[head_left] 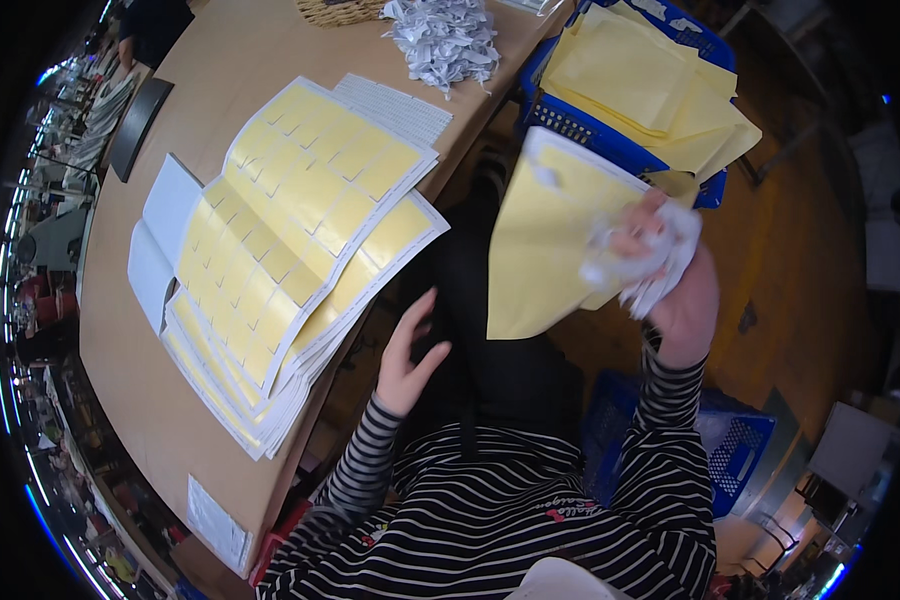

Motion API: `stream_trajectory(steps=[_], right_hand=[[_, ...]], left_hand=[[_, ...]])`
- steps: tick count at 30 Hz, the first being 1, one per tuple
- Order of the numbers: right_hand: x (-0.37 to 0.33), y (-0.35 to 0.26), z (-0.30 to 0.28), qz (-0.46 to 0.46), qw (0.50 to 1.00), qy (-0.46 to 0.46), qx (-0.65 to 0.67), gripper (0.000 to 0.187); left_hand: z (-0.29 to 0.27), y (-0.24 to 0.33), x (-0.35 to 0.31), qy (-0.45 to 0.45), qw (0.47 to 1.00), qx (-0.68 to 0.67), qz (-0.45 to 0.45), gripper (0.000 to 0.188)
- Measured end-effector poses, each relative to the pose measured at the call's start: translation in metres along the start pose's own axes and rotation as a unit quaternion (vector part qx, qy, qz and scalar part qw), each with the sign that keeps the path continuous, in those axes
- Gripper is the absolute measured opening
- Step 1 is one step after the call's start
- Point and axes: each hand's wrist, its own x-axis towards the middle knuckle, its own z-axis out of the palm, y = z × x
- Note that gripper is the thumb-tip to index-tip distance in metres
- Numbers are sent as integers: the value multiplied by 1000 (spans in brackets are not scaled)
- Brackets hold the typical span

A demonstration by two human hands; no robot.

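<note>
My right hand (688,300) is closed round a wad of crumpled white scraps (675,240) and the edge of a yellow sheet (535,230). The sheet hangs in the air over my lap, just this side of a blue basket (553,110). Motion blurs the wad and the fingers. Apart from the table edge, my left hand (410,358) is raised with fingers spread and nothing in it. Left of it lies a stack of yellow sheets with white borders (280,205), fanned and overhanging the edge; its top sheets carry rows of cut marks.
A pile of white paper scraps (442,42) lies on the table (120,330) beside a woven basket (340,10). Loose yellow sheets (630,75) fill the blue basket. Another blue basket (740,445) stands low at my right. A dark flat object (140,130) lies at far left.
</note>
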Motion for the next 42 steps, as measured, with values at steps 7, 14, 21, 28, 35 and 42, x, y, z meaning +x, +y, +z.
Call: stream_trajectory(steps=[7, 14, 21, 28, 35, 42], right_hand=[[-38, 27, 68, 43, 979, -197, 21, 16], [-69, -82, 47, -175, 958, -202, 106, 14], [-116, -274, 24, -482, 867, -126, -19, 6], [-135, -312, 5, -590, 788, -57, -166, 12], [-141, -343, 1, -566, 809, -151, -45, 9], [-106, -180, 91, -709, 577, 19, -405, 35]], left_hand=[[42, 65, 130, -15, 992, -92, 88, 118], [73, 70, 123, -79, 990, -113, 33, 15], [53, 46, 110, -38, 942, -327, -69, 17], [56, 26, 96, 18, 930, -354, -99, 15], [44, 18, 85, 52, 948, -296, -104, 15], [61, 51, 75, 139, 963, -230, -3, 19]])
